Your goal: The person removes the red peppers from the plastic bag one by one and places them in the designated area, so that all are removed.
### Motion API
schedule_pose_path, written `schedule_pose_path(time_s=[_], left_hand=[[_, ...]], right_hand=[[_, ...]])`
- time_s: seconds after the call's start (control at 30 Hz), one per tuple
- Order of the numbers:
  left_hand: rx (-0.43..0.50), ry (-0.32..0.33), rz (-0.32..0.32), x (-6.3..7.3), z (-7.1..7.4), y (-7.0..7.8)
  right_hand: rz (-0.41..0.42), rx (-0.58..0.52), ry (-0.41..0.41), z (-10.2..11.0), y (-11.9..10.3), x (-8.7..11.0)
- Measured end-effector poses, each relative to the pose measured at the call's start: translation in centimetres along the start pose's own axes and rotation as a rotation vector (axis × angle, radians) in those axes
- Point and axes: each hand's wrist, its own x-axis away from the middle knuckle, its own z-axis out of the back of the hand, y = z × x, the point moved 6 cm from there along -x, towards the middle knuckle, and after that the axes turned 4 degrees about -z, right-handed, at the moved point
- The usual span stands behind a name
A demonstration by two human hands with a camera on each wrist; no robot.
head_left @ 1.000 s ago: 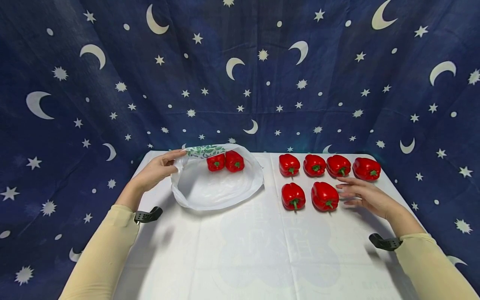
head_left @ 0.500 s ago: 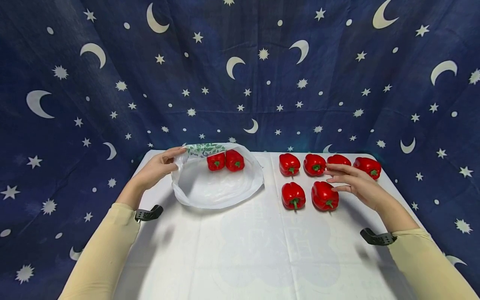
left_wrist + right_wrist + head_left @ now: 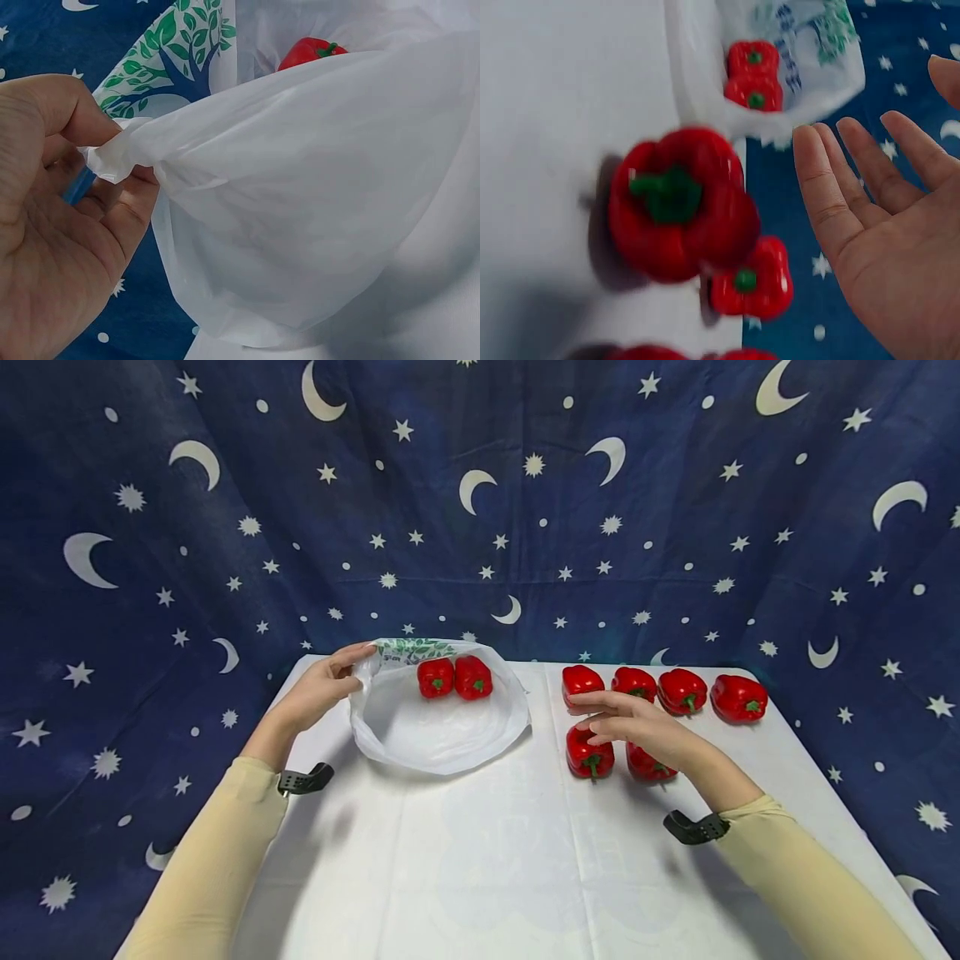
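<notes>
My left hand point(image 3: 318, 689) pinches the left rim of a white plastic bag point(image 3: 442, 760) printed with green leaves. The left wrist view shows the gathered rim between thumb and fingers point(image 3: 139, 206). Inside the bag, at its back, two red bell peppers point(image 3: 473, 677) lie side by side. My right hand point(image 3: 645, 727), fingers extended and holding nothing, is over the left part of the loose peppers. Its fingertips overlap the front left bell pepper point(image 3: 589, 758) in the head view. That hand partly covers the front right bell pepper point(image 3: 651, 764).
Along the back right of the white-covered table point(image 3: 480, 877) stands a row of several red bell peppers point(image 3: 739, 698). A dark blue curtain point(image 3: 420, 460) with moons and stars hangs behind the table and down both sides.
My right hand has moved left across the loose peppers, from beside the front right one to the front left one. The left hand keeps its hold on the bag. The head view has shifted slightly.
</notes>
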Motion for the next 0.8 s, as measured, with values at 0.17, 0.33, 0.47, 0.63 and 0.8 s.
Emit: schedule_pose_path(time_s=[0.17,0.33,0.47,0.63,0.8], left_hand=[[0.017,0.009,0.009,0.0,0.0,0.3],[0.026,0.019,0.008,0.0,0.0,0.6],[0.036,0.037,0.003,0.0,0.0,0.7],[0.047,0.046,-0.005,0.0,0.1,0.9],[0.044,0.042,0.004,-0.1,0.1,1.0]], right_hand=[[-0.042,0.017,-0.051,-2.2,-0.3,-2.1],[-0.042,0.030,-0.110,-4.3,-0.7,-4.2],[-0.013,0.032,-0.150,-6.0,-1.0,-5.9],[-0.017,0.026,-0.166,-7.6,-0.9,-7.8],[-0.020,0.005,-0.171,-9.1,-0.6,-9.6]])
